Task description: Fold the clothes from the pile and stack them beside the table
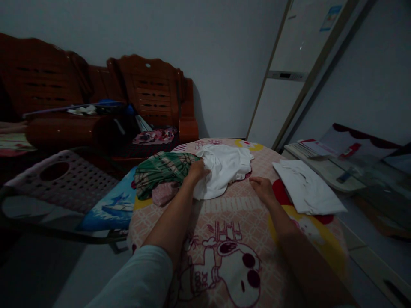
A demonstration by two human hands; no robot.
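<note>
A crumpled white garment (224, 164) lies at the far side of a round table spread with a patterned cloth (208, 209). My left hand (197, 172) is closed on the garment's left edge. Just right of the garment, my right hand (262, 189) hovers low over the cloth with its fingers loosely apart, holding nothing I can see. To the left of my left hand is a bunched green checked garment (160, 169), with a small pink cloth bundle (164, 193) in front of it. A flat, folded white garment (310, 188) rests at the table's right side.
A woven chair (64, 177) with a blue cushion (112, 205) stands at the left. Behind it are carved wooden seats (149, 90) along the wall. A tall white cabinet-like appliance (289, 55) stands at the back. On the right is a glass-topped stand (362, 171) bearing papers.
</note>
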